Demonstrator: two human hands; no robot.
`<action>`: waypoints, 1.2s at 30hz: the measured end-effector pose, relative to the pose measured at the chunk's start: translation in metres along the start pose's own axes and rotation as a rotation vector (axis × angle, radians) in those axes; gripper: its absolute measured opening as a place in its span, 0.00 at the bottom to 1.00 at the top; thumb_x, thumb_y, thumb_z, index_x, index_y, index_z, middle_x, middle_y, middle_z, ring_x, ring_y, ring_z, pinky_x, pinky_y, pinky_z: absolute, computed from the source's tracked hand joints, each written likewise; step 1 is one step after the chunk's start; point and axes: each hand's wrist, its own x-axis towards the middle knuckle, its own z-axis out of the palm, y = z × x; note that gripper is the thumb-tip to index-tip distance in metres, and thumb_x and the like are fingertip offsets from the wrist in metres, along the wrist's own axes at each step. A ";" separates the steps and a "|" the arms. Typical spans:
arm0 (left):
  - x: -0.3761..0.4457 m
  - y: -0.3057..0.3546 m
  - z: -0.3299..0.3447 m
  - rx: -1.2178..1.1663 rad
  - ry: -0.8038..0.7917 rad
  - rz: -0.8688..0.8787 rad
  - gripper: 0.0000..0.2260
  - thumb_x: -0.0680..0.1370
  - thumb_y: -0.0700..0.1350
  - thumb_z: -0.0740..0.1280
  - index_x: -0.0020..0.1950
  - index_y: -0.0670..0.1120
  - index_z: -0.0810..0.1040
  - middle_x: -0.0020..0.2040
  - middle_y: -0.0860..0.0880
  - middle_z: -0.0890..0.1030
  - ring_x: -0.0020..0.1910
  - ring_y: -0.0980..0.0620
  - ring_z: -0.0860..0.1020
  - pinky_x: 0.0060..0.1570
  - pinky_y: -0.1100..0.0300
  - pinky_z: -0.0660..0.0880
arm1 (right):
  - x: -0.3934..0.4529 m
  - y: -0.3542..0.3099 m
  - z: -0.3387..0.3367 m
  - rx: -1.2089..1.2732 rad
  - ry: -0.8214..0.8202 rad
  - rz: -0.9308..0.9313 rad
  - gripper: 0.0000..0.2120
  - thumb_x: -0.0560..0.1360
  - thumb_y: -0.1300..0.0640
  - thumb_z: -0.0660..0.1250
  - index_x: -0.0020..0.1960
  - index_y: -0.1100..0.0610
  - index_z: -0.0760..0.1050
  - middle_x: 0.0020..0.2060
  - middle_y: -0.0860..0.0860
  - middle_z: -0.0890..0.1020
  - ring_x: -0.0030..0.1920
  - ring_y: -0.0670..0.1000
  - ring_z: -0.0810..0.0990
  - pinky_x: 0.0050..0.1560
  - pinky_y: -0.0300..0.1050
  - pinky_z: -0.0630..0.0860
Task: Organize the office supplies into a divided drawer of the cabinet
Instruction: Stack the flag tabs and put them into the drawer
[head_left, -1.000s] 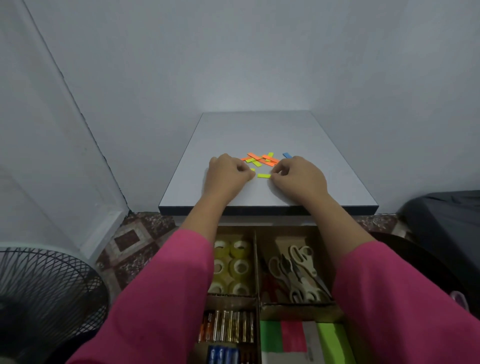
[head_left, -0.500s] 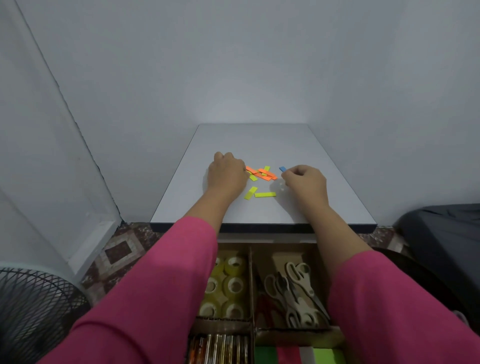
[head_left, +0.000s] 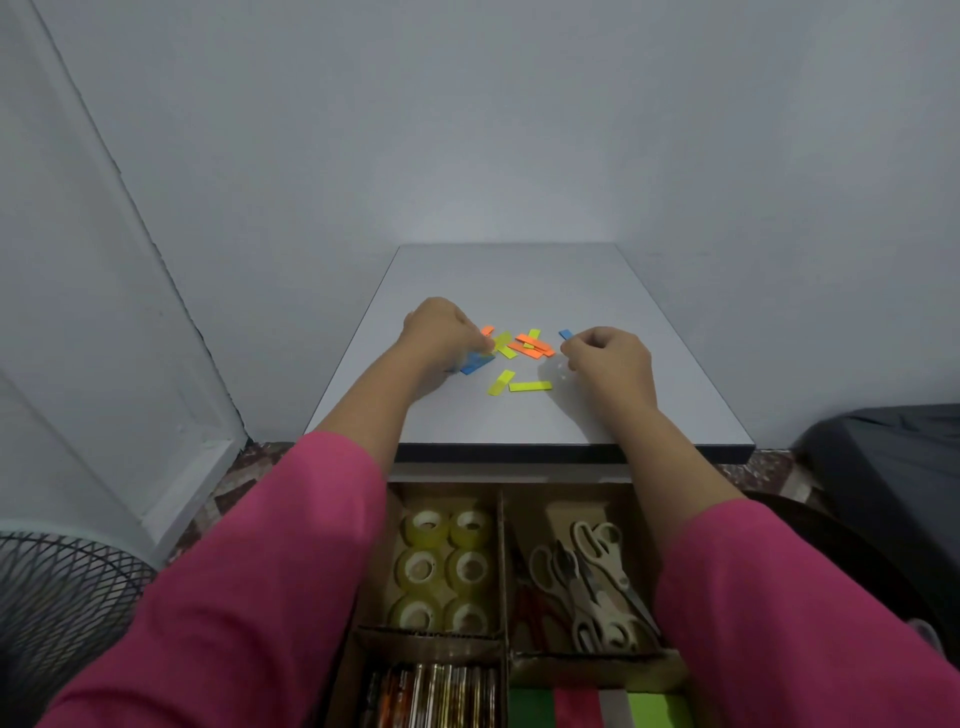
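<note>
Gathering the loose sticky flags (head_left: 524, 347) on the cabinet top (head_left: 519, 280) looks to be the step in hand, and since only the head view is given, everything rests on it. The left hand (head_left: 441, 332) has its fingers curled down at the left edge of the scatter, seemingly pinching or pressing a blue flag (head_left: 477, 362) that sticks out beneath it; the fingertips are hidden, so the grip is a judgement. The right hand (head_left: 608, 358) is curled at the right edge, next to a small blue flag (head_left: 565, 334); whether it holds anything I cannot tell. Orange and yellow strips lie crossed in a heap between the hands, with two yellow flags (head_left: 519, 384) nearer the front edge, apart from the heap.

These strips are thin and flat, so sweeping them together into one stack before lifting would likely go better than picking each off the surface; a fingernail under an edge should help.

Below, the divided drawer (head_left: 501, 545) stands open: tape rolls (head_left: 447, 566) in the left rear compartment, scissors (head_left: 592, 577) in the right rear, batteries (head_left: 441, 696) front left, coloured note pads (head_left: 597, 709) front right. Both pink sleeves (head_left: 249, 597) hang over the drawer and hide part of it. A fan grille (head_left: 57, 597) sits at lower left, well clear.
</note>
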 end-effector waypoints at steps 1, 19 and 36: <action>-0.006 0.002 -0.001 0.025 -0.049 0.009 0.08 0.70 0.41 0.75 0.43 0.37 0.81 0.38 0.43 0.77 0.41 0.47 0.75 0.38 0.60 0.73 | 0.000 0.000 0.000 0.000 0.002 0.003 0.11 0.74 0.56 0.63 0.43 0.62 0.79 0.39 0.51 0.79 0.41 0.50 0.74 0.41 0.44 0.72; 0.036 0.013 0.015 0.671 -0.124 0.239 0.06 0.77 0.45 0.67 0.54 0.51 0.79 0.48 0.49 0.72 0.63 0.45 0.63 0.50 0.55 0.67 | 0.002 0.002 0.001 -0.020 0.010 -0.008 0.11 0.73 0.56 0.63 0.41 0.63 0.79 0.41 0.57 0.80 0.40 0.52 0.74 0.40 0.46 0.71; -0.026 0.002 0.004 0.206 -0.188 0.221 0.01 0.71 0.38 0.73 0.40 0.41 0.83 0.37 0.50 0.81 0.38 0.59 0.75 0.41 0.62 0.72 | 0.003 0.004 0.002 -0.045 -0.004 0.005 0.11 0.73 0.56 0.62 0.44 0.63 0.79 0.43 0.59 0.81 0.39 0.51 0.73 0.39 0.45 0.70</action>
